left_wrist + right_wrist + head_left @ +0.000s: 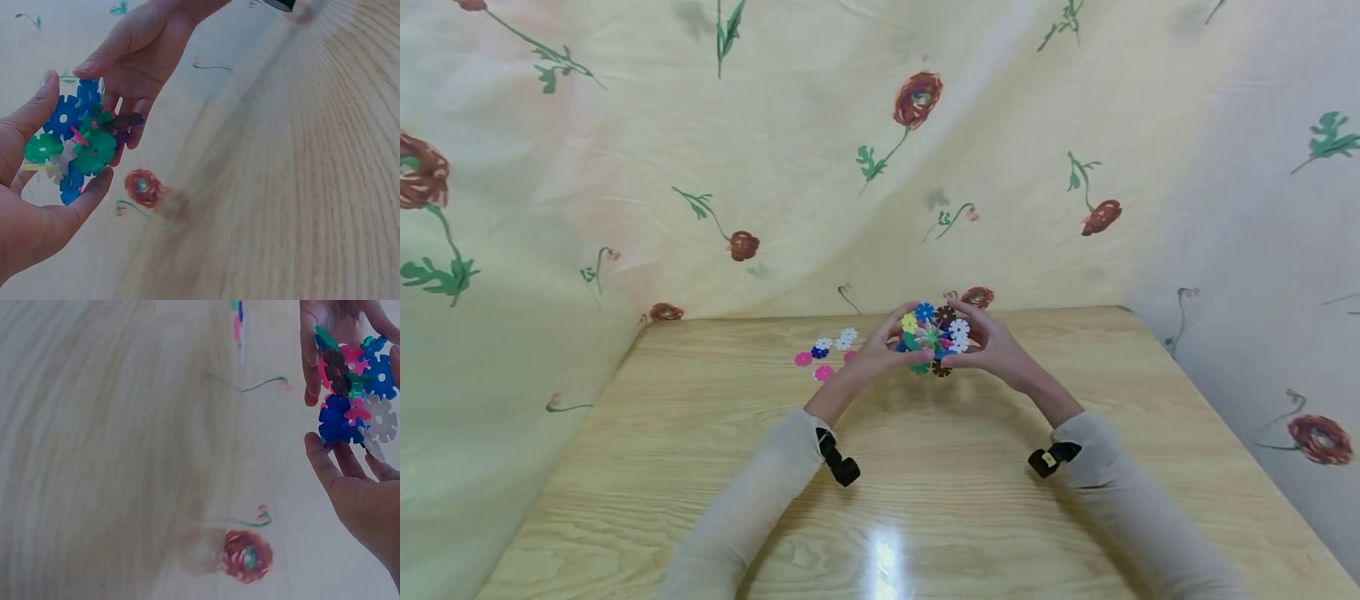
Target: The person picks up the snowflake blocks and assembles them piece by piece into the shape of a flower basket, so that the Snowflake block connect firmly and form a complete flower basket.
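Observation:
A ball-like cluster of interlocking plastic snowflake discs (pixel 931 337) is held up above the far part of the table, between both hands. Its discs are blue, green, brown, white, pink and yellow. The left hand (pixel 883 346) grips its left side, with thumb and fingers curved around it. From the other side, the right hand (pixel 995 346) holds it the same way. In the left wrist view, green and blue discs (pixel 94 153) of the cluster face the camera. A dark blue disc (pixel 337 419) and a brown one show in the right wrist view. Fingers hide parts of the cluster.
Several loose discs, pink (pixel 823 372), white (pixel 847 335) and dark blue, lie on the wooden table (pixel 925 483) left of the hands. A flower-patterned cloth (pixel 820 150) hangs behind the table's back edge and at both sides. Each wrist wears a black camera strap.

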Available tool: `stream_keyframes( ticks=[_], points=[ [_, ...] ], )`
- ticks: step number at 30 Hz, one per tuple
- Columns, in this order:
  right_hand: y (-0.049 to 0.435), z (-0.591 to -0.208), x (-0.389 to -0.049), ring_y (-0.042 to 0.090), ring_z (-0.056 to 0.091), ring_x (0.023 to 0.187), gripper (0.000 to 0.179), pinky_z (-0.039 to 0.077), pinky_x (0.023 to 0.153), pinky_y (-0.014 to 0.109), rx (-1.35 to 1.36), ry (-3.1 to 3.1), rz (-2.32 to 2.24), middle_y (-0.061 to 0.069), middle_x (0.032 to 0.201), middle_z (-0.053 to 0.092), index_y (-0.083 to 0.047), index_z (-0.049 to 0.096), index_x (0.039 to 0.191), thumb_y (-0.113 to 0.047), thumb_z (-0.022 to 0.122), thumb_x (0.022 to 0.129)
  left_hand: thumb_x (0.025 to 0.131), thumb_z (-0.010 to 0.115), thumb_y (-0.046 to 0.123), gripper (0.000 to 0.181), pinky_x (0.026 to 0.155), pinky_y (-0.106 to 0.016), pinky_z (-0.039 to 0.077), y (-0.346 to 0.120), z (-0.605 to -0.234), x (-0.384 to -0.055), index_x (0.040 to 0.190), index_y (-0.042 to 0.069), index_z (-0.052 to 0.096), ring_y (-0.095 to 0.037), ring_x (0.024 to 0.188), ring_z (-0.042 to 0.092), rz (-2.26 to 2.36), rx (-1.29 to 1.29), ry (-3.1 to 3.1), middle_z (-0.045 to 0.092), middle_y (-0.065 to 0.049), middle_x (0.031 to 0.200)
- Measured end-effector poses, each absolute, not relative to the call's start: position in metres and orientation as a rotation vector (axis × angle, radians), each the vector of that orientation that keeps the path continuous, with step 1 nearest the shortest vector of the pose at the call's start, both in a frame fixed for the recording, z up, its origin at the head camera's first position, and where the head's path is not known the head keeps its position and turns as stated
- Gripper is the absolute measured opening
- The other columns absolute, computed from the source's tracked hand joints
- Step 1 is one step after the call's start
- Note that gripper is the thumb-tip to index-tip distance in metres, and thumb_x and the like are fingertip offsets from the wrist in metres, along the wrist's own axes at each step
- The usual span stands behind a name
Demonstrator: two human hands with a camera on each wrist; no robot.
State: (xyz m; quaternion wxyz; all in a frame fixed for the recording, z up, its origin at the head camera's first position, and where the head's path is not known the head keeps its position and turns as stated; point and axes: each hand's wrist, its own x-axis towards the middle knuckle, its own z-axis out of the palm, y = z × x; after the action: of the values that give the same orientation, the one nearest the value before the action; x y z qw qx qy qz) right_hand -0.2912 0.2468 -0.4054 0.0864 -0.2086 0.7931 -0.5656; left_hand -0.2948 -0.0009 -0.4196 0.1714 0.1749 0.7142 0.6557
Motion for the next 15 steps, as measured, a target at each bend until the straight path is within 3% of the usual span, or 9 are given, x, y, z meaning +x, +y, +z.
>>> stream_keyframes(
  ticks=[3,10,15],
  points=[
    [0.257,-0.412,-0.294,0.041,0.039,0.146,0.092,0.043,0.111,0.061,-0.594,2.405,-1.630,0.006,0.168,0.025,-0.024,0.029,0.161,-0.019,0.083,0.086,0.086,0.083,0.038,0.080,0.115,-0.061,0.038,0.008,-0.425,-0.297,0.146,0.061,0.036,-0.039,0.143,0.043,1.815,0.490,2.055,0.040,-0.012,0.152],
    [0.275,-0.426,-0.298,0.039,0.031,0.150,0.091,0.029,0.117,0.068,-0.619,2.412,-1.585,0.011,0.168,0.022,-0.021,0.030,0.160,-0.017,0.084,0.086,0.087,0.083,0.030,0.082,0.115,-0.060,0.038,0.023,-0.437,-0.303,0.153,0.048,0.036,-0.037,0.147,0.036,1.748,0.522,2.085,0.029,-0.006,0.164],
    [0.281,-0.431,-0.301,0.041,0.040,0.143,0.093,0.030,0.116,0.069,-0.603,2.366,-1.590,0.013,0.164,0.030,-0.019,0.029,0.161,-0.016,0.084,0.086,0.087,0.083,0.024,0.084,0.115,-0.059,0.039,0.030,-0.442,-0.307,0.154,0.042,0.037,-0.037,0.147,0.036,1.750,0.526,2.086,0.029,-0.007,0.165]
  ],
)
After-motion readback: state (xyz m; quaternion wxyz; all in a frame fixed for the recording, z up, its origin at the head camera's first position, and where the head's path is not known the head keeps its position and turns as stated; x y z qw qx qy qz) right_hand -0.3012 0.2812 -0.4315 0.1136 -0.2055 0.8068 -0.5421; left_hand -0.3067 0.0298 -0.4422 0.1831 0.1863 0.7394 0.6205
